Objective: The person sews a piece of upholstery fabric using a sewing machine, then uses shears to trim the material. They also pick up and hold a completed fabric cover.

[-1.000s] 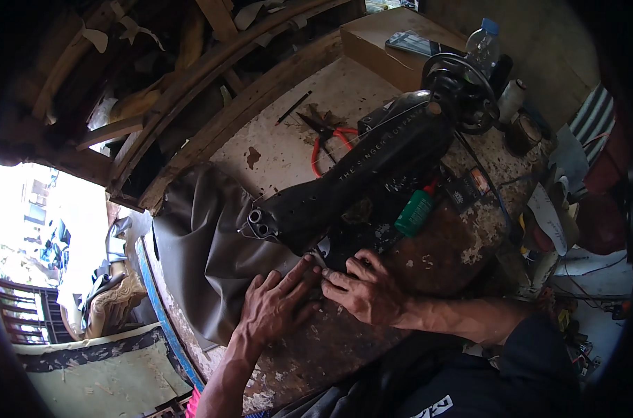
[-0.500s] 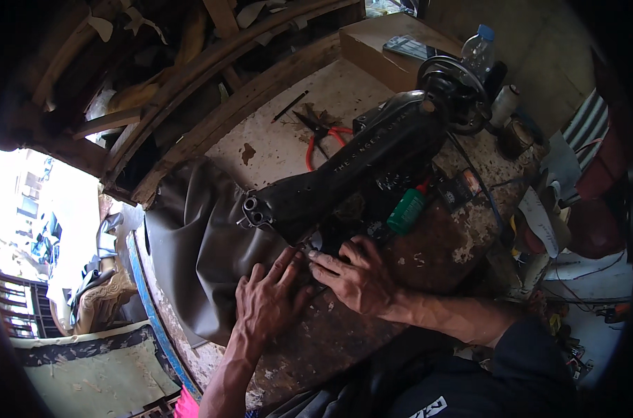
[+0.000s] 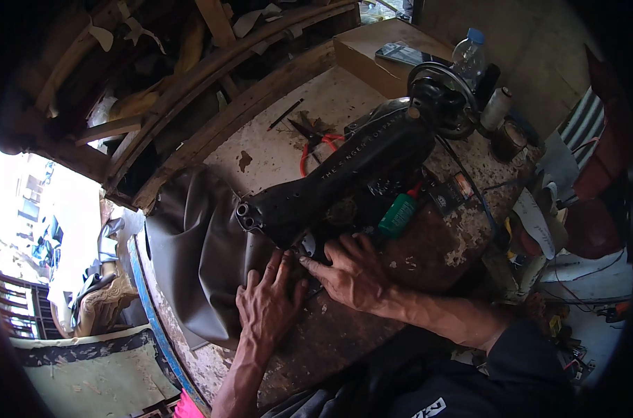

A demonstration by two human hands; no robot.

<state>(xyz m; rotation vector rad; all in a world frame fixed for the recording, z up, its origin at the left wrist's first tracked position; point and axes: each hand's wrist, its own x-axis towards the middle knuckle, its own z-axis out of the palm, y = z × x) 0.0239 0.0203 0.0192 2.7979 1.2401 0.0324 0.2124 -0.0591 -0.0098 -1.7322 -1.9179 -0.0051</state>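
A black sewing machine point(image 3: 330, 171) stands on a worn wooden table, its needle end toward me on the left. Brown leather-like material point(image 3: 205, 258) lies in folds under and beside that end. My left hand point(image 3: 266, 299) rests on the material's right edge, fingers stretched flat, fingertips close to the presser foot area. My right hand point(image 3: 354, 275) is on the other side of the needle area, its index finger extended toward the left fingertips and its other fingers bent over the machine bed. The needle and the exact edge under the fingertips are too dark to make out.
Right of the machine lie a green bottle with a red tip point(image 3: 398, 214) and a small dark box point(image 3: 450, 194). Behind it are red-handled pliers point(image 3: 308, 150), a pencil point(image 3: 286, 114), and a cardboard box point(image 3: 361, 63) bearing a phone point(image 3: 402, 52). A thread spool point(image 3: 496, 109) stands near the handwheel point(image 3: 445, 101).
The view has shifted slightly. My right index fingertip has moved a little left, and the hand looks more spread. My left hand stays on the material at nearly the same place.
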